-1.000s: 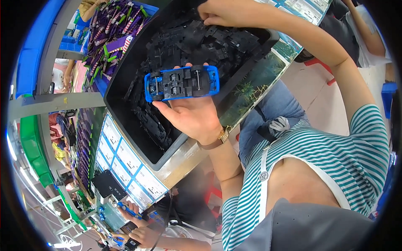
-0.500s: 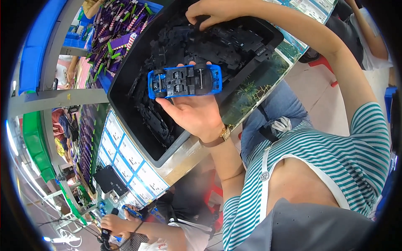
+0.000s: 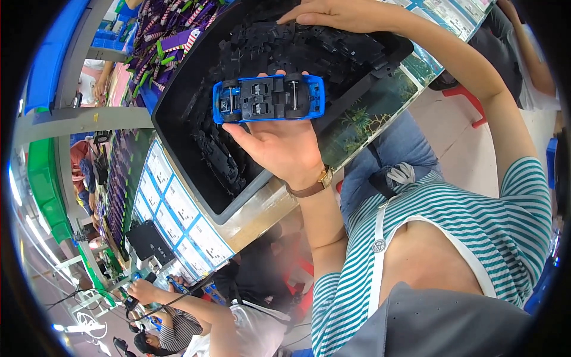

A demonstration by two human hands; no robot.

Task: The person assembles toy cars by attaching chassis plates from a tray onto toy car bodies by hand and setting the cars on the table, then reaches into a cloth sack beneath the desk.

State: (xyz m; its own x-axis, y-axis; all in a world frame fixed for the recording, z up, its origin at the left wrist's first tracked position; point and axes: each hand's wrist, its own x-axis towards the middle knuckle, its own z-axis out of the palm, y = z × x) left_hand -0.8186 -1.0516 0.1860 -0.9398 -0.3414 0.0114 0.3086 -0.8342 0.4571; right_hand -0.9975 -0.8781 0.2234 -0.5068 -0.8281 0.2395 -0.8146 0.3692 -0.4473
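In my left hand [image 3: 285,146] lies a blue toy car [image 3: 217,102], underside up. Its black chassis, wheels and metal axles face me. My thumb rests along the near side, and fingertips show past the far edge. Over the far part of a large black bin [image 3: 178,143], my right hand [image 3: 339,13] reaches in with fingers stretched out above black plastic parts [image 3: 345,47]. Nothing shows in those fingers. Black molded pieces [image 3: 220,160] lie beneath and beside the car.
Left of the bin is a heap of purple, green and striped parts [image 3: 169,41]. Printed label sheets [image 3: 178,205] and a black device [image 3: 147,243] lie nearer. A co-worker's hand [image 3: 143,291] is at lower left. A red stool [image 3: 467,107] stands at right.
My right hand has straightened its fingers from a pinch and shifted slightly up and right. The car has moved a little up and right in my left hand. The view has shifted slightly.
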